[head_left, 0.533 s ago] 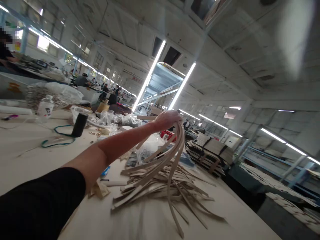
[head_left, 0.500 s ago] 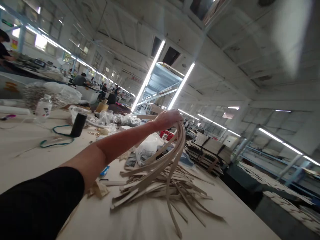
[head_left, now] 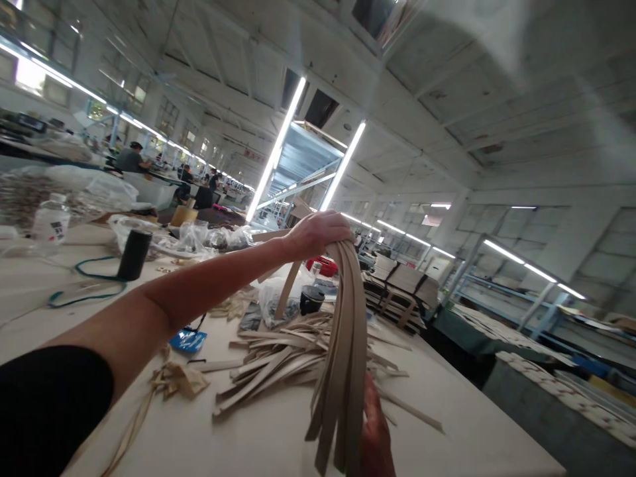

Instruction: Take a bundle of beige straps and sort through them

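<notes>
Gathering seems the step; left hand (head_left: 318, 233) clasps 1 strip bundle (head_left: 345, 331) above the loose pile (head_left: 293, 348); right hand (head_left: 376, 432) is by the bundle's lower ends, grip unclear; steadying them seems called for next.

A pile of strips (head_left: 278, 354) is lying on the table (head_left: 447, 444). In front of it, 1 bundle (head_left: 348, 344) is hanging from the left hand (head_left: 318, 233); the right hand (head_left: 376, 434) is sitting low at its right edge. Behind the pile, a container (head_left: 311, 301) is standing right of a plastic bag (head_left: 272, 298). Left of the pile, a packet (head_left: 189, 340) is lying behind some scraps (head_left: 187, 382). Farther left, a cylinder (head_left: 135, 255) is standing right of a bottle (head_left: 51, 224).
</notes>
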### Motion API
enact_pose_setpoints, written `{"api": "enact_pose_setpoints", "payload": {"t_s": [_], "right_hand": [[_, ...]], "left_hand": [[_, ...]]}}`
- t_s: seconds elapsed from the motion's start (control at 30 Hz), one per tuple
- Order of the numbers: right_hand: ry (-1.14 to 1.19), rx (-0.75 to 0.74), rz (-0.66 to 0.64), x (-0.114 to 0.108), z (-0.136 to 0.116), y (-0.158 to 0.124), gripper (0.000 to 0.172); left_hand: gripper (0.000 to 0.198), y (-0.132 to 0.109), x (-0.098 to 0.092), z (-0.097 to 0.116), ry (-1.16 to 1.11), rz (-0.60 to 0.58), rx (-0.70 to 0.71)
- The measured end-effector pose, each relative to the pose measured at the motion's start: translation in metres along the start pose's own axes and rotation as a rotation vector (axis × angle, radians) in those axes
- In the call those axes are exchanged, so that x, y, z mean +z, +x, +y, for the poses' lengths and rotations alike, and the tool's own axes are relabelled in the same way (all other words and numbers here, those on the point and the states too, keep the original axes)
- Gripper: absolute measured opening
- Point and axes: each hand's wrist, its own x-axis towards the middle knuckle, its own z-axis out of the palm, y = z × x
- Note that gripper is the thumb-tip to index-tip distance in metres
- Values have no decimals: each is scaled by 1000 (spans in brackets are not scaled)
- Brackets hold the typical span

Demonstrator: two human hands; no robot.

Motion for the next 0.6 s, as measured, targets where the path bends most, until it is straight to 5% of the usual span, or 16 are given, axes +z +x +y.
{"api": "enact_pose_setpoints", "payload": {"t_s": [0.13, 0.27, 0.33, 0.47, 0.6], "right_hand": [[71, -53, -205, 50, -6, 30, 71], [81, -2, -472, 95, -4, 27, 56], [101, 46, -508, 109, 1, 22, 54], [-54, 125, -528, 114, 15, 24, 49], [-651, 131, -587, 92, 25, 42, 39]], "left_hand": [[33, -11, -18, -10, 49, 32, 38], [31, -29, -32, -26, 76, 78, 45], [30, -40, -38, -34, 100, 75, 18], [28, -63, -54, -50, 139, 13, -2], [28, -88, -71, -72, 185, 11, -85]]}}
